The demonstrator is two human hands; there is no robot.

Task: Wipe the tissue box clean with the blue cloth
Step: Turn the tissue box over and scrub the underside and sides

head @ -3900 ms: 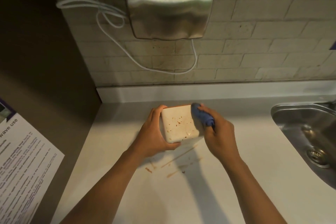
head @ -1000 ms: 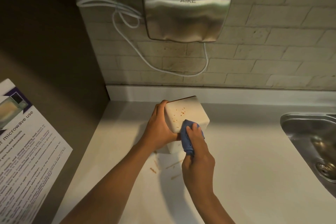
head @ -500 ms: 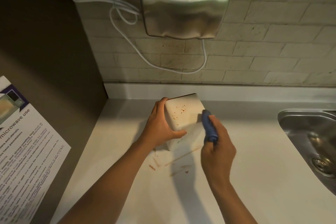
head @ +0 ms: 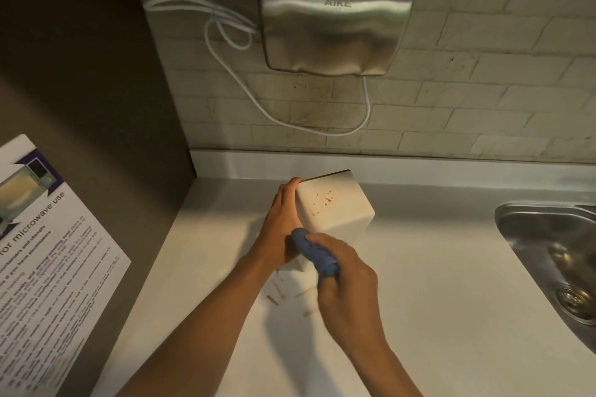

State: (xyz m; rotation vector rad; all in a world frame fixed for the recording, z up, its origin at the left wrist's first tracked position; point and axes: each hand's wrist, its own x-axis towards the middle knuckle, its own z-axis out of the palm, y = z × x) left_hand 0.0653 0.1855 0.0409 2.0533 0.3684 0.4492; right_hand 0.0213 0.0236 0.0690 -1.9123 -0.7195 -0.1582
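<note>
Bench (head: pixel 419 284): brown smears are seen near the box.
Box (head: pixel 335 203): tilted on the bench; specks are left on its upper face.
Left hand (head: pixel 283 222): clasped on the box's side.
Right hand (head: pixel 345 277): closed round the cloth (head: pixel 314 253), pressed at the near edge.
Progress: partly wiped, by judgement.

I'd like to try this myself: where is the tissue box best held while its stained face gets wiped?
Probably by its left side wall, coming from the left, as the left hand does now. The tissue box is tilted, stained face up, so gripping that wall steadies it and leaves the spots open to the blue cloth in the right hand.
</note>
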